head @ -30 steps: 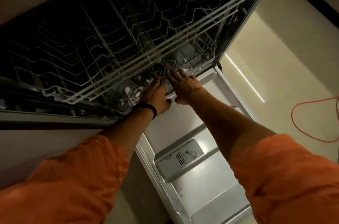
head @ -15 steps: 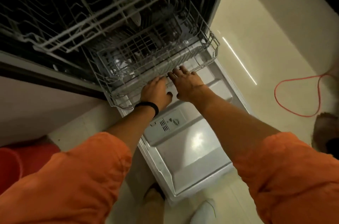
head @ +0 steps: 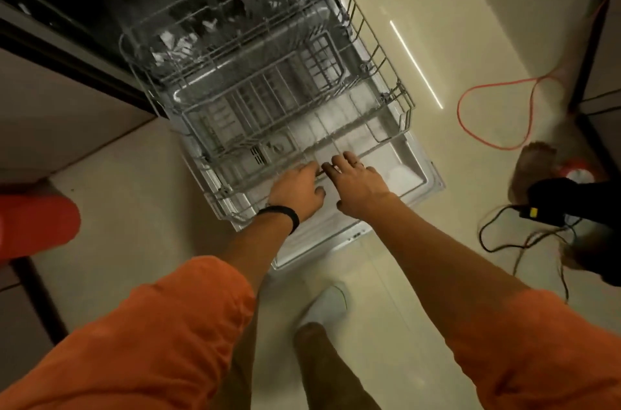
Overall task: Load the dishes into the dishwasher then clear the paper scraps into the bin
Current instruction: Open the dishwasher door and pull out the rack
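Head view, one frame. The dishwasher (head: 134,6) is open, its door (head: 415,174) flat down. The lower rack (head: 268,100) stands drawn out over the door, front edge close to the door's outer lip.

My left hand (head: 295,189) is at the middle of the front rail (head: 366,137), fingers hooked over the wire. My right hand (head: 358,188) lies just beside it, flatter and fingers spread, tips on the same rail. I cannot tell whether they curl under.

Judgement: both hands are centred side by side so the rack rolls straight and does not skew on its runners.

I make out no dishes in the rack; the far end is too blurred to be sure. Loading not begun. No dishes or paper scraps in view. Red container (head: 37,225) at left; cannot say whether it is the bin. Orange cable (head: 497,90) loops on the floor at right, well clear of the door.
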